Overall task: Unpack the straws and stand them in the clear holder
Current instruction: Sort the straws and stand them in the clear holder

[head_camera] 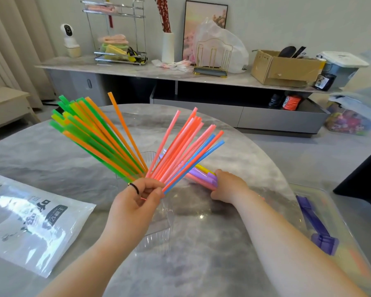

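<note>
**Head view: straws are out of the bag, none standing in the holder yet**

The left hand (pixel 137 202) is held up over the grey marble worktop (pixel 201 243). Its fingers are curled tight round the lower ends of a splayed fan of thin plastic straws (pixel 107 142) in green, orange, yellow, pink and blue, with the tips pointing up and away. The right hand (pixel 229 185) is further out and apart from the left. Its fingers are wrapped over a bundle of thicker pastel straws (pixel 201 174), purple, yellow and pink, which lies flat on the marble.

Directly under the left hand is the clear ribbed plastic holder (pixel 159 224). It is so transparent that I cannot tell whether it stands upright or lies over, and I can make out no straw inside it.

On the left of the worktop lies a flat clear plastic bag with black printed characters (pixel 30 217), and it looks emptied. So the unpacking seems to me largely done: the thin straws are out and in hand, and the thick ones are out on the worktop. The standing-up part looks not yet begun. What is left, by my reckoning, is to gather the fan together, lower it into the holder, and follow with the thick bundle.

At the right edge a clear plastic box (pixel 308 187) holds a purple plastic tool (pixel 321 232). Whether more straws lie in there I cannot say.
</note>
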